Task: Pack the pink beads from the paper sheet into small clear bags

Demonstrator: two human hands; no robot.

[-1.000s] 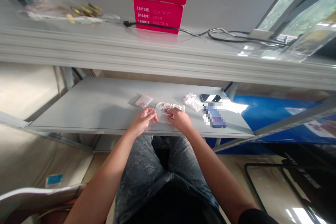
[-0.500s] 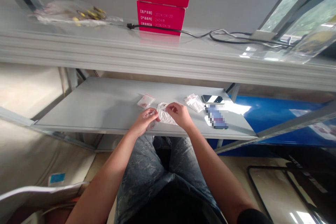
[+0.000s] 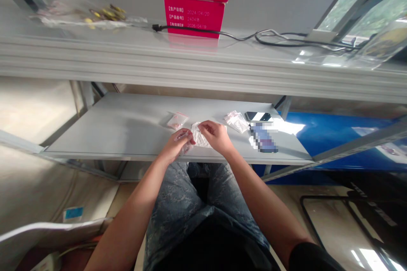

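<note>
My left hand [image 3: 178, 144] and my right hand [image 3: 216, 136] meet near the front edge of a grey table [image 3: 127, 129]. Both pinch a small clear plastic bag [image 3: 198, 138] with red marks, held just above the tabletop between them. A second clear film seems tucked under my left fingers, but it is hard to make out. A small bag with reddish contents [image 3: 178, 120] lies just beyond my left hand. Another small clear bag [image 3: 236, 121] lies to the right of my right hand.
A dark phone [image 3: 257, 116] and a blurred flat item [image 3: 263, 137] lie at the table's right end. A shelf above carries red boxes [image 3: 192, 13], a black cable [image 3: 241, 38] and a bag of yellow parts [image 3: 79, 12]. A blue surface [image 3: 333, 135] is at right.
My right hand has lifted off the bag lying on the table and drawn left toward my left hand, raising the bag's edge with it. The left hand barely moved.
</note>
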